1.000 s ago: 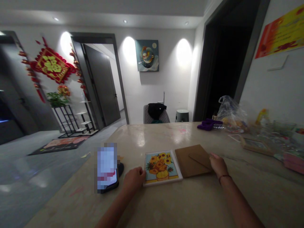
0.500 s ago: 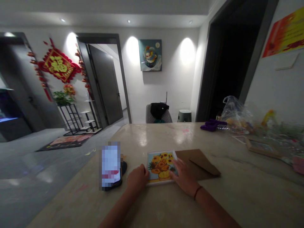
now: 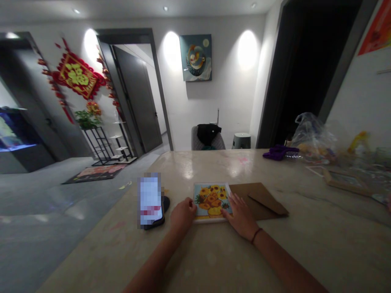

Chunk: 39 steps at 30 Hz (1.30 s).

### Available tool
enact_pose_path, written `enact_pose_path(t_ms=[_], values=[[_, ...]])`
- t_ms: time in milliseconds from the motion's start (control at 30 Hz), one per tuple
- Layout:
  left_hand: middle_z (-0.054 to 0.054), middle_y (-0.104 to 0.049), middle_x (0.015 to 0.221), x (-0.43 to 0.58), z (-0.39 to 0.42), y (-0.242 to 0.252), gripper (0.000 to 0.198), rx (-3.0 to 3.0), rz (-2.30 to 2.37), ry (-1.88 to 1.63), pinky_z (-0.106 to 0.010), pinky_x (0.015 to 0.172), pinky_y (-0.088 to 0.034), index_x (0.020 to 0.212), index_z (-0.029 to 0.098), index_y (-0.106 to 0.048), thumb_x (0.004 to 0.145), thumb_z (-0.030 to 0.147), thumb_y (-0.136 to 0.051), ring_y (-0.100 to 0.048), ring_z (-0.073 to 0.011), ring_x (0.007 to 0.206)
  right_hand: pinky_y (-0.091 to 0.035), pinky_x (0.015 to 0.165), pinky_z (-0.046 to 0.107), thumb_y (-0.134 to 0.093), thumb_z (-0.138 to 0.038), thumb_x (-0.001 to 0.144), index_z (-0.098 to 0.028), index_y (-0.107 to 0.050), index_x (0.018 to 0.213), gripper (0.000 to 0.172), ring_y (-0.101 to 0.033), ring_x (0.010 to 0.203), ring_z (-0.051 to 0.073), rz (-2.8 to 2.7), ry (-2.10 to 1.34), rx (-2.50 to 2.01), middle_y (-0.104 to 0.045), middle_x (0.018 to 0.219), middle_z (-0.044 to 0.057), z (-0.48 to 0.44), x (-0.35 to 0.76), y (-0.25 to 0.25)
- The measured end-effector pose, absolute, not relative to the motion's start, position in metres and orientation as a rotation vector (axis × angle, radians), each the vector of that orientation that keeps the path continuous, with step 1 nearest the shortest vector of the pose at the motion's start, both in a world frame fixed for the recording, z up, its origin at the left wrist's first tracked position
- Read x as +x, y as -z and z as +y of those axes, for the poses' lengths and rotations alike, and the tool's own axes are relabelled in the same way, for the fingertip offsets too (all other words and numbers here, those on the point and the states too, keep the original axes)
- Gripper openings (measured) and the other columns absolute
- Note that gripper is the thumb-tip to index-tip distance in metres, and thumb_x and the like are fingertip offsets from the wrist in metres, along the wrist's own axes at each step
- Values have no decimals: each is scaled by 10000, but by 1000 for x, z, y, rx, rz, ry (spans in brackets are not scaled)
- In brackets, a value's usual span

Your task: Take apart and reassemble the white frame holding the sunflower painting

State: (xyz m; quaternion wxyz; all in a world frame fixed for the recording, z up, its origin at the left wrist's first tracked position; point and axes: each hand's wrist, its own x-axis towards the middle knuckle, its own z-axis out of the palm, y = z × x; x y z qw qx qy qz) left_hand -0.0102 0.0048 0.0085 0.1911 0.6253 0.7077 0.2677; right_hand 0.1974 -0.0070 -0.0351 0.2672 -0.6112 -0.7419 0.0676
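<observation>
Left to right along the stone countertop [image 3: 308, 252]: a phone [image 3: 150, 199], screen blurred out, lay just beside a round black object [image 3: 166, 204]. Your left hand [image 3: 183, 215] sat curled, knuckles up, against the left edge of the sunflower picture panel [image 3: 212, 199]; its fingers were hidden, so I could not tell whether it was grasping the edge or only touching it. The panel lay flat between your hands. Your right hand [image 3: 241, 217] was open, not clenched, its spread fingertips resting on the picture's lower right. That was sound handling: flat fingers steadied the panel while the curled hand braced its side. A brown kraft envelope [image 3: 265, 203] lay touching the panel's right side. Farther right were a purple cloth [image 3: 279, 152], a plastic bag [image 3: 313, 138] and a wooden frame [image 3: 345, 181].
</observation>
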Motion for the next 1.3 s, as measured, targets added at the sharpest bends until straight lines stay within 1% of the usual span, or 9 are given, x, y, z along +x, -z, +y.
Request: enact_pose_path(t_ms=[100, 200, 300, 433, 633, 767, 933, 1167, 1300], values=[[-73, -671, 819, -11, 11, -9, 93, 1320, 1737, -951, -251, 653, -441, 761, 154, -575, 693, 213, -553, -621, -190, 789, -182, 1049, 411, -390, -474, 802, -63, -421, 1258, 615, -283, 1268, 274, -2028, -231, -1680, -360, 1359, 157, -8, 198, 32], [-46, -663, 703, -14, 14, -9, 139, 1147, 1606, -940, -248, 570, -471, 813, 144, -544, 686, 195, -571, -635, -167, 643, -162, 1055, 417, -375, -469, 808, -75, -403, 1274, 611, -266, 1276, 265, -2048, -278, -1709, -334, 1379, 130, -9, 200, 28], [-31, -659, 661, -20, 15, -11, 196, 1037, 1465, -917, -253, 565, -497, 852, 142, -537, 675, 194, -601, -639, -154, 593, -162, 1056, 418, -360, -468, 813, -88, -390, 1286, 608, -263, 1278, 259, -2057, -314, -1730, -330, 1385, 103, -9, 201, 25], [-49, -671, 713, -26, 17, -14, 157, 915, 1281, -877, -220, 581, -509, 801, 146, -556, 672, 209, -619, -646, -133, 623, -167, 1056, 409, -350, -461, 821, -102, -384, 1293, 594, -264, 1279, 253, -2038, -346, -1727, -357, 1372, 93, -7, 202, 25], [-52, -670, 684, -20, 18, -12, 123, 802, 1189, -871, -202, 565, -510, 772, 146, -561, 735, 258, -526, -638, -124, 596, -186, 1051, 420, -357, -453, 824, -112, -415, 1274, 568, -281, 1271, 260, -2013, -378, -1659, -395, 1348, 101, -5, 204, 28], [-51, -674, 699, -14, 13, -16, 112, 724, 1091, -900, -217, 577, -510, 785, 143, -565, 738, 223, -501, -643, -135, 610, -188, 1046, 438, -406, -424, 811, -201, -300, 1339, 583, -288, 1270, 249, -1981, -391, -1584, -395, 1354, 53, -3, 206, 31], [-43, -663, 664, -12, 9, -20, 116, 679, 1035, -907, -192, 546, -498, 758, 130, -566, 753, 193, -468, -635, -118, 576, -190, 1040, 452, -379, -463, 819, -192, -265, 1352, 608, -304, 1264, 239, -1949, -423, -1547, -411, 1339, 92, -2, 207, 31], [-39, -673, 704, -11, 7, -21, 109, 733, 974, -934, -216, 586, -515, 833, 140, -561, 741, 165, -508, -648, -132, 623, -138, 1062, 449, -453, -623, 713, -163, -289, 1341, 796, -264, 1281, 249, -1987, -467, -1552, -356, 1371, 108, -8, 203, 26], [-50, -683, 768, -12, 8, -20, 164, 755, 947, -931, -231, 618, -522, 904, 145, -557, 744, 161, -523, -658, -145, 680, -133, 1064, 446, -474, -655, 670, -134, -308, 1327, 855, -266, 1279, 254, -1997, -474, -1578, -361, 1365, 127, -8, 203, 25]])
